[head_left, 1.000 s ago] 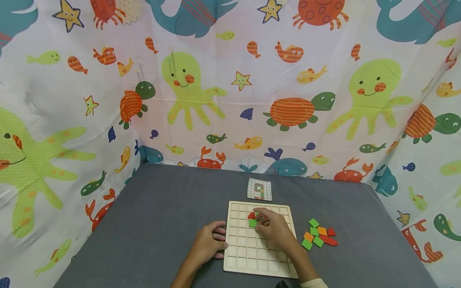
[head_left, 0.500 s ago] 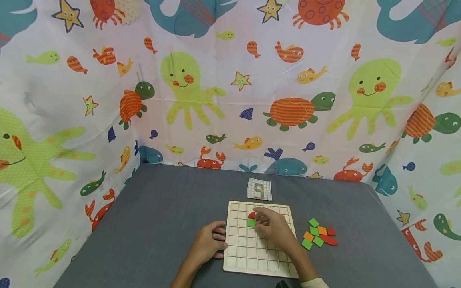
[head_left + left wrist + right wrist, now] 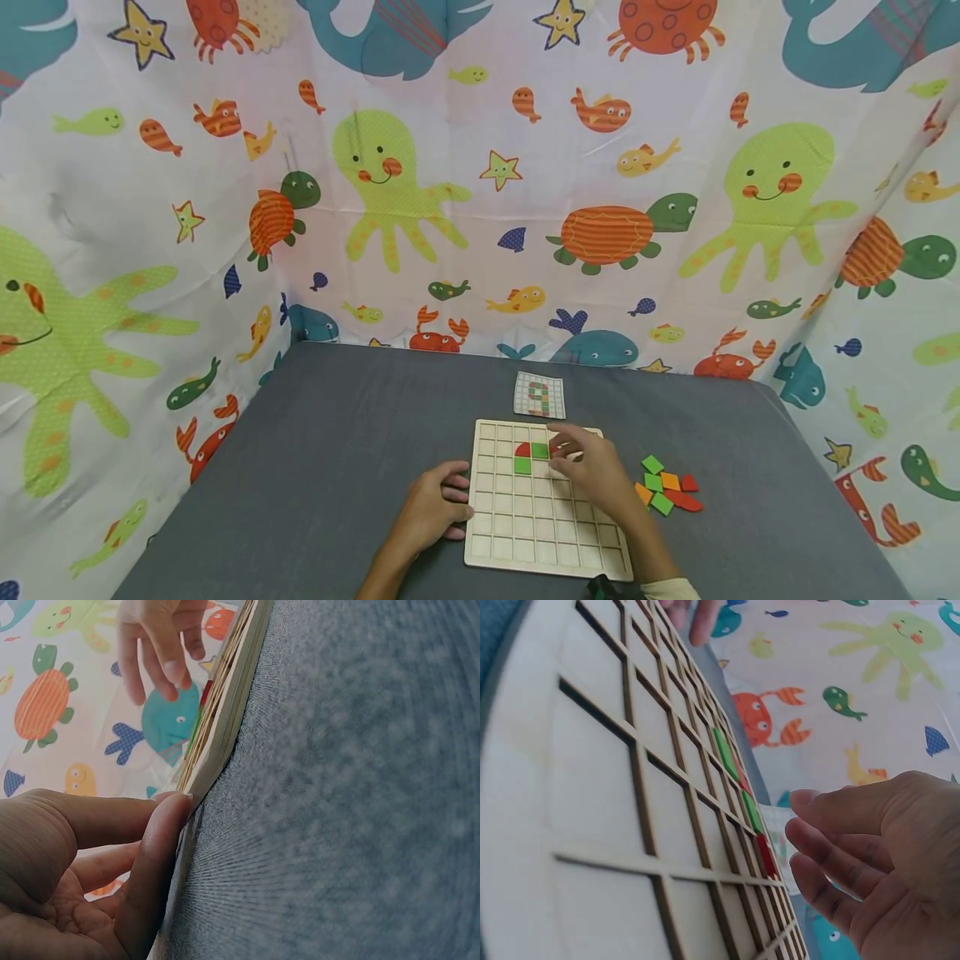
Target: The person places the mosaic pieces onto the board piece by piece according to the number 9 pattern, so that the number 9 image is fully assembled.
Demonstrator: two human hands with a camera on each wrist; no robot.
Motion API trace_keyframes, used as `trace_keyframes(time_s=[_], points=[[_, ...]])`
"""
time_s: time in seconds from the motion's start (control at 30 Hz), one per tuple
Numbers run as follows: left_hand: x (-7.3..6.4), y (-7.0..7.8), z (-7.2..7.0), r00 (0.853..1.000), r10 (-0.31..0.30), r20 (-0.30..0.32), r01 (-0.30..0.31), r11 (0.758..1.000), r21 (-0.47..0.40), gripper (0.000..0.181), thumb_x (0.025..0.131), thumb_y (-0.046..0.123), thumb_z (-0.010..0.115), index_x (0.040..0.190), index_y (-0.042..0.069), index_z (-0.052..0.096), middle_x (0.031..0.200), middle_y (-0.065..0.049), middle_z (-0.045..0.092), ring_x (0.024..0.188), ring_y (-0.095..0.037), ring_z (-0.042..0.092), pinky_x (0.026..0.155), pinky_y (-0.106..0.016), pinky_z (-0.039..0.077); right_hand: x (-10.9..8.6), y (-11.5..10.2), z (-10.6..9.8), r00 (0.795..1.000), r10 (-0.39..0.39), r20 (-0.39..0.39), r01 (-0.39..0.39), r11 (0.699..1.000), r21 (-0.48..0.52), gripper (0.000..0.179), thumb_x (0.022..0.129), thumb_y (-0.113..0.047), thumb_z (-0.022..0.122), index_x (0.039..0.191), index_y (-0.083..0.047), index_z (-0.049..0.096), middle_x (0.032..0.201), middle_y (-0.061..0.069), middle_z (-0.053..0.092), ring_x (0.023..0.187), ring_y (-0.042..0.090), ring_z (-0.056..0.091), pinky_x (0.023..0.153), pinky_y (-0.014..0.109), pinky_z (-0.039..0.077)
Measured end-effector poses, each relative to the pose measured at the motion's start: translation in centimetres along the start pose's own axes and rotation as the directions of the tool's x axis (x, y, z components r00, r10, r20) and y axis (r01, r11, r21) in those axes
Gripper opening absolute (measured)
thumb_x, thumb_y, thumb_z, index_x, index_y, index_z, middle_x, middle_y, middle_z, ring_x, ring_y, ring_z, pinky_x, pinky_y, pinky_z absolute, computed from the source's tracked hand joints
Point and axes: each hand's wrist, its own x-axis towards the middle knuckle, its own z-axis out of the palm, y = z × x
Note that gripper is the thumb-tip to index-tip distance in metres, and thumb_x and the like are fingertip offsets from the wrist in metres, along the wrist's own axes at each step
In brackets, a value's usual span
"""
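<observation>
Right hand (image 3: pixel 596 468) by grid board's (image 3: pixel 517 525) far right corner, fingers narrowly parted, holding nothing, partly hiding red piece (image 3: pixel 766 856). Left hand (image 3: pixel 427 508) touches board's left edge; pinching, can't tell.

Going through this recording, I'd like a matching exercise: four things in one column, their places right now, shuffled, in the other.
1. Left hand
2. Right hand
3. Printed card
4. Loose tiles

A. Beyond the board's far edge
B. At the board's left edge
C. On the table, right of the board
D. Over the board

Pairs: 1-B, 2-D, 3-A, 4-C
</observation>
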Motion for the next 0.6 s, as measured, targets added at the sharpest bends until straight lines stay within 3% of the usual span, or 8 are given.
trace_keyframes(time_s=[0.4,0.6], points=[[0.0,-0.1,-0.2,1.000,0.014,0.012,-0.014,1.000,-0.003,0.071,0.077,-0.013,0.081,0.144,-0.003,0.059,0.119,-0.017,0.068,0.097,-0.024,0.071,0.054,-0.040,0.065,-0.3,1.8,-2.7,0.997,-0.003,-0.073,0.002,1.000,-0.010,0.055,0.090,-0.004,0.082,0.142,-0.014,0.066,0.116,0.008,0.076,0.100,0.022,0.074,0.082,0.031,0.060],[0.1,-0.2,-0.2,1.000,0.006,0.011,-0.006,1.000,0.008,0.070,0.077,-0.013,0.081,0.144,-0.002,0.060,0.119,-0.016,0.068,0.097,-0.023,0.071,0.055,-0.039,0.065,-0.4,2.5,-4.1,0.993,0.010,-0.119,-0.015,0.999,-0.042,0.055,0.090,-0.003,0.082,0.142,-0.010,0.065,0.115,0.010,0.077,0.099,0.024,0.073,0.086,0.039,0.063]])
